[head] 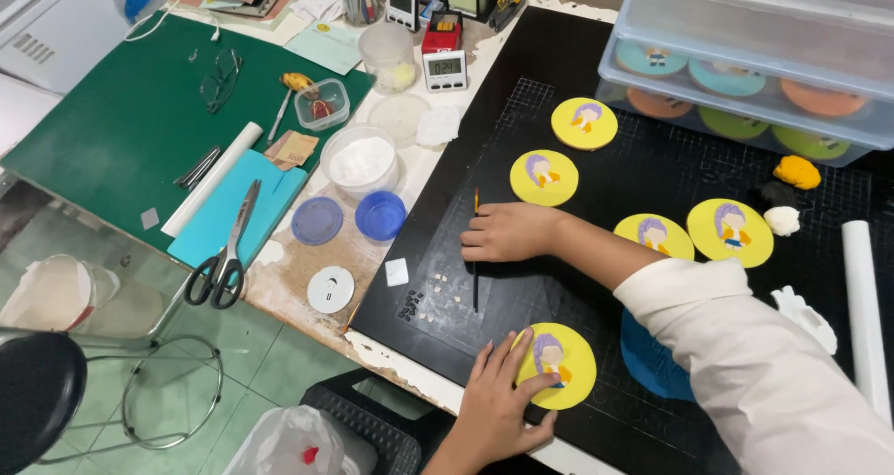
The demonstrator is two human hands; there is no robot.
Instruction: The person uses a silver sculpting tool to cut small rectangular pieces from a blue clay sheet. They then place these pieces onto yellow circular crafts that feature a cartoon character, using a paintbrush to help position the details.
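Head view: black cutting mat (pixel 559 279), yellow discs laid out.
Left hand (pixel 494 410): fingers spread flat, steadying the near yellow disc (pixel 557 365) at the mat's front edge.
Right hand (pixel 507 232): clenched round a thin brush (pixel 475 251).
Done: five discs carry a purple-haired figure.
Left: tiny white bits (pixel 438 293) lie unplaced.
Hidden: blue disc (pixel 652 363) under the sleeve; figure details too small to read.
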